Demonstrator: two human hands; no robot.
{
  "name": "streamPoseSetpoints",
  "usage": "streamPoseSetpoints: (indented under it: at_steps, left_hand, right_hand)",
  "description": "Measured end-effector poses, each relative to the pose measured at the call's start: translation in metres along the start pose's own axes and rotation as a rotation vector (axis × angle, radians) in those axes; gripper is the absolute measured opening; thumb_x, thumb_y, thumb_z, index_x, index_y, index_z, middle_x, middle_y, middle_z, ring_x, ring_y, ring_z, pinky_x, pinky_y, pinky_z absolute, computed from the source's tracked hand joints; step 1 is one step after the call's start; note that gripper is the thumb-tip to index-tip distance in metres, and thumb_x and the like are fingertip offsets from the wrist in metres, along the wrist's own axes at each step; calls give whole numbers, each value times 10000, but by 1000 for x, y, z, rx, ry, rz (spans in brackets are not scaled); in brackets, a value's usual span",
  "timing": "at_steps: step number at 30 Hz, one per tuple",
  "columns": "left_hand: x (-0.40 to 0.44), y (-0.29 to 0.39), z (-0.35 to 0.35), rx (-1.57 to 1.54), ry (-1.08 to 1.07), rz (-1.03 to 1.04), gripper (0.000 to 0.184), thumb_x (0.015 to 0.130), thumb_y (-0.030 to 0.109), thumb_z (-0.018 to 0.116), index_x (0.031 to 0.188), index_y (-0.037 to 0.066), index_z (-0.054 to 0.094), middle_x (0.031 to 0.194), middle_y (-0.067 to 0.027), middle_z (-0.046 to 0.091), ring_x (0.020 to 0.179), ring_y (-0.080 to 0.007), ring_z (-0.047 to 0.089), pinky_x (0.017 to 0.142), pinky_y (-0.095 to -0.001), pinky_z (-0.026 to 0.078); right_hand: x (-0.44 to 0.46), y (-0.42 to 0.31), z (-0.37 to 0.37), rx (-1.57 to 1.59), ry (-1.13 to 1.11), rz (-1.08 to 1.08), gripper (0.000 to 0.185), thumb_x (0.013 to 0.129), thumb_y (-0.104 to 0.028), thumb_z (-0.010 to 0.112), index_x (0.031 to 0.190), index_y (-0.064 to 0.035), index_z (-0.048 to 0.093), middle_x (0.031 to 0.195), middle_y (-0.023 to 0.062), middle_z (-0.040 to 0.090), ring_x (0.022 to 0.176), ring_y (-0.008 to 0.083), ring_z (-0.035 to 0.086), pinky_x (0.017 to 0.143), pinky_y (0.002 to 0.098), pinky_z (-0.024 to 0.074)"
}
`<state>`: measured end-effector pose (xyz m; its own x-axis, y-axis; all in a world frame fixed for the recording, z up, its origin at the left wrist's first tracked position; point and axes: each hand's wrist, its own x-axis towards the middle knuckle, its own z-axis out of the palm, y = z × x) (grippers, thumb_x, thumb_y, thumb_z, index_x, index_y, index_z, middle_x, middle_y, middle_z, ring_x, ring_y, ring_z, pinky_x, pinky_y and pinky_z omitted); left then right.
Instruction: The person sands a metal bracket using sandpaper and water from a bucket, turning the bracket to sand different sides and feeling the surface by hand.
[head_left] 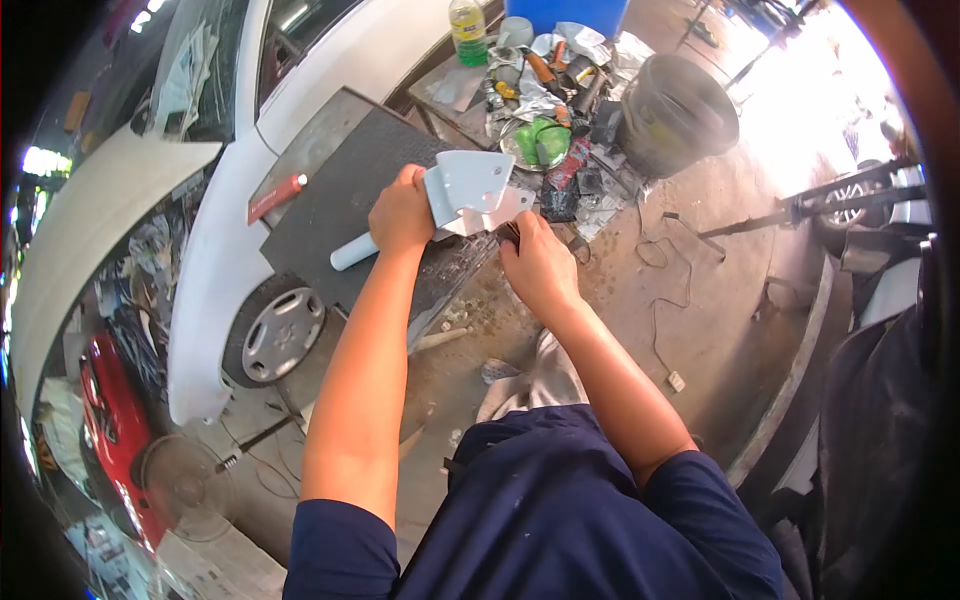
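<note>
"Head camera: where is the bracket [470, 185] sitting, and what are the fingers doing?"

"It's hanging above the dark-topped bench [345, 190], its pale tube [354, 251] sticking out past the left hand [402, 212]. The left fingers are closing firmly around it, covering where tube and plates meet, so I can't tell how they join. The right hand [543, 268] is curling its fingers nearly shut, pinching a dark folded pad [510, 233], perhaps sandpaper, by the lower plate edge."

"How's it likely to handle?"

"It's looking like stiff sheet metal, moderately weighty, hardly fragile. The smooth coating may be turning slippery with dust, and the plate edges could be biting. The tube is offering the kindest hold, with fingers wrapping right round."

"Anything in the way?"

"The white car body [225, 235] is crowding the left side, with a red tube [277, 199] lying on the bench. Beyond the plates, foil and clutter are surrounding a green lump [540, 143], and a grimy bucket [680, 115] is standing beside them."
</note>
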<state>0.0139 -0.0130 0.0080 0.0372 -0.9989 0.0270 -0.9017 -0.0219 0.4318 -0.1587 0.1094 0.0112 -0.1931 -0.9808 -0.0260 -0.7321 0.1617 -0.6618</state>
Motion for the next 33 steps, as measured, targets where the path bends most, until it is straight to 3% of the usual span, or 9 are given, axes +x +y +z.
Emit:
streamPoseSetpoints:
  at_steps: [4, 7, 12, 18, 20, 23, 27, 33]
  left_hand:
    - [5, -7, 8, 34, 0, 5, 462, 1079, 493, 360, 1168, 209, 713, 1049, -168, 771, 1015, -433, 720, 850, -550, 550]
    - [9, -11, 9, 30, -17, 18, 480, 1071, 515, 358, 1168, 213, 718, 1063, -168, 770, 1024, -438, 717, 853, -547, 550]
    - [6, -11, 9, 15, -13, 67, 467, 1058, 523, 389, 1168, 214, 723, 1083, -165, 771, 1035, -436, 718, 852, -544, 547]
    - [5, -15, 12, -5, 5, 99, 424, 974, 549, 546, 1164, 213, 721, 1068, -155, 776, 1020, -428, 724, 830, -528, 552]
    - [3, -12, 10, 23, 12, 85, 416, 954, 546, 584, 1153, 206, 721, 1058, -152, 777, 1013, -426, 726, 820, -523, 555]
    - [7, -21, 14, 19, 47, 180, 387, 947, 523, 606, 1124, 198, 720, 1055, -152, 776, 1008, -425, 727, 809, -521, 557]
    - [2, -9, 7, 41, 51, 155, 366, 954, 503, 602, 1115, 194, 715, 1054, -154, 774, 1004, -430, 724, 810, -527, 554]
    - [-1, -12, 8, 28, 35, 157, 441, 1001, 557, 494, 1120, 192, 712, 1045, -159, 772, 1007, -442, 716, 816, -539, 543]
  right_hand:
    - [19, 2, 14, -102, 265, -141, 196, 898, -150, 647, 1055, -32, 633, 1079, 163, 661, 1064, 367, 673, 846, 467, 573]
    - [25, -3, 38, -181, 212, -194, 186, 887, -114, 634, 1050, -29, 654, 1078, 148, 665, 1035, 344, 684, 835, 425, 589]
    - [1, -4, 54, -168, 317, -257, 488, 885, -125, 620, 1361, -20, 631, 1208, 75, 639, 1141, 280, 576, 915, 434, 453]
    - [-15, 12, 57, -295, 338, -317, 480, 886, -157, 622, 1340, -3, 641, 1165, 72, 660, 1119, 253, 591, 896, 416, 456]
    - [3, -1, 48, -295, 247, -287, 452, 892, -163, 617, 1313, -2, 652, 1132, 75, 670, 1111, 253, 593, 885, 414, 457]
    - [17, -4, 50, -298, 247, -277, 395, 894, -165, 615, 1252, -6, 671, 1099, 79, 680, 1101, 252, 597, 870, 408, 458]
    - [-11, 6, 54, -278, 352, -334, 335, 885, -153, 621, 1184, -17, 685, 1105, 80, 687, 1092, 252, 602, 859, 398, 461]
    - [29, 0, 54, -279, 251, -326, 385, 880, -146, 619, 1228, 9, 669, 1131, 96, 683, 1096, 273, 593, 870, 404, 461]
